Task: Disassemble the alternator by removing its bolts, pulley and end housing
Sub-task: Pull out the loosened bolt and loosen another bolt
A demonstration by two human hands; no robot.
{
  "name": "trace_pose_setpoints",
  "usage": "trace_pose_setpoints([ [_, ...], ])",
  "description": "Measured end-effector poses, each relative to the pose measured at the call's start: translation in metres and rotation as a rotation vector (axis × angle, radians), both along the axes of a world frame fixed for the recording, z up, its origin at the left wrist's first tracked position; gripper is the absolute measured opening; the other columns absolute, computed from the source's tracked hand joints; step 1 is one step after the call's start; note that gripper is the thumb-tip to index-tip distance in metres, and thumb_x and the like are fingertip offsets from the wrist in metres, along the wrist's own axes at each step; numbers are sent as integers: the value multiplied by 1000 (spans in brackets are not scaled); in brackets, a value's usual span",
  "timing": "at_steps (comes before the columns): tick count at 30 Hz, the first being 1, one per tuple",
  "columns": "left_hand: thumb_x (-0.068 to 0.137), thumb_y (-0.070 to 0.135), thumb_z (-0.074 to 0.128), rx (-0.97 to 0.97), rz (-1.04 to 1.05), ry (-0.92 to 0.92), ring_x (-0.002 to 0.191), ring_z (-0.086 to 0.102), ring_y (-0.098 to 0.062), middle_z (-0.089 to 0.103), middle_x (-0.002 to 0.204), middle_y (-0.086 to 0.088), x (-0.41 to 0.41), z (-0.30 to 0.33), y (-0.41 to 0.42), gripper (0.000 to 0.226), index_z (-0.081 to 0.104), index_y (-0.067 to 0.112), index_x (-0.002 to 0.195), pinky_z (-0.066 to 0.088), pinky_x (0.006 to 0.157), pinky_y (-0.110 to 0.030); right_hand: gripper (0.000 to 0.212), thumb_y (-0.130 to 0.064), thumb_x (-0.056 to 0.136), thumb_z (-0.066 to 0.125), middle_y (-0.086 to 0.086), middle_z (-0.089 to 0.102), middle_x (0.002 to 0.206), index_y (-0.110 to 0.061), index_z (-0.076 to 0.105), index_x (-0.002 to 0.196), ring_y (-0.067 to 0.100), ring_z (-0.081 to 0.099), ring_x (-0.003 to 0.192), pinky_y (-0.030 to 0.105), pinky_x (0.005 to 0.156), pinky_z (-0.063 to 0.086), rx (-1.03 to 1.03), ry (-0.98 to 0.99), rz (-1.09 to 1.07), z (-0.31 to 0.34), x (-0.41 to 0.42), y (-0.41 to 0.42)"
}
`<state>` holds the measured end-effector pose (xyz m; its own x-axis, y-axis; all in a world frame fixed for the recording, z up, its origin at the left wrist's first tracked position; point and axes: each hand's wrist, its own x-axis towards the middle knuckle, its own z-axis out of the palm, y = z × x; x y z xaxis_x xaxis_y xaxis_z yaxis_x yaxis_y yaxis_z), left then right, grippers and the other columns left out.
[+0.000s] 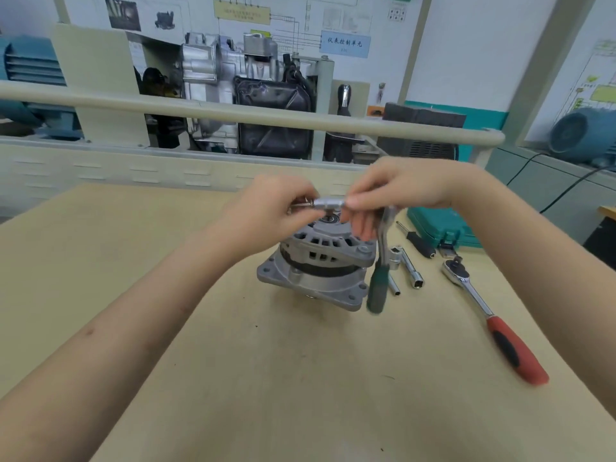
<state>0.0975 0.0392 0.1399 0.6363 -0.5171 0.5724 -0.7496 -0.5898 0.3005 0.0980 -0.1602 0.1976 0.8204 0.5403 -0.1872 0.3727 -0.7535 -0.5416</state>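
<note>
The grey metal alternator stands upright on the wooden table, shaft end up. Just above it my right hand grips a ratchet with a green handle that hangs down beside the alternator. A silver socket sticks out sideways from the ratchet head toward my left hand. My left hand pinches a small bolt at the open end of the socket. Both hands hide the top of the alternator shaft.
To the right lie a ratchet with a red handle, two loose tube sockets, a black-handled tool and a green tool case. A beige rail and a gearbox display stand behind the table.
</note>
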Motion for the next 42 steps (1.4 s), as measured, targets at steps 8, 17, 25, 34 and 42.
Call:
trace_pose_setpoints([
  [8,85,43,49,222,54,-123,74,49,-19,53,79,-2,-8,0,2,42,63,4,93,44,68,-40,25,-31,96,36,-11,40,50,-19,56,86,6,35,42,22,49,43,35,98,102,-19,-5,18],
  [17,96,25,36,423,-32,-169,62,36,-19,39,70,4,-16,-6,12,26,51,5,90,25,56,-28,25,-35,94,38,-10,45,61,-27,51,74,2,39,51,19,53,37,-184,-330,131,-26,-22,21],
  [25,94,22,41,358,-177,-20,50,34,-4,33,57,12,-18,-2,17,27,34,25,68,30,51,-15,25,-26,96,41,-8,41,60,-21,44,72,7,38,53,19,54,29,-248,-536,173,-32,-37,21],
  [34,95,16,42,245,-202,126,54,44,2,37,53,10,-21,-19,20,32,39,26,65,31,51,-12,20,-33,98,33,-12,42,65,-24,45,84,4,39,57,10,54,32,-422,-578,141,-44,-45,29],
  [42,88,24,36,177,-299,96,51,44,9,50,54,16,-32,-22,29,23,49,17,71,31,52,-4,24,-32,99,31,-11,40,62,-19,43,82,4,36,52,8,59,33,-391,-551,271,-41,-54,42],
])
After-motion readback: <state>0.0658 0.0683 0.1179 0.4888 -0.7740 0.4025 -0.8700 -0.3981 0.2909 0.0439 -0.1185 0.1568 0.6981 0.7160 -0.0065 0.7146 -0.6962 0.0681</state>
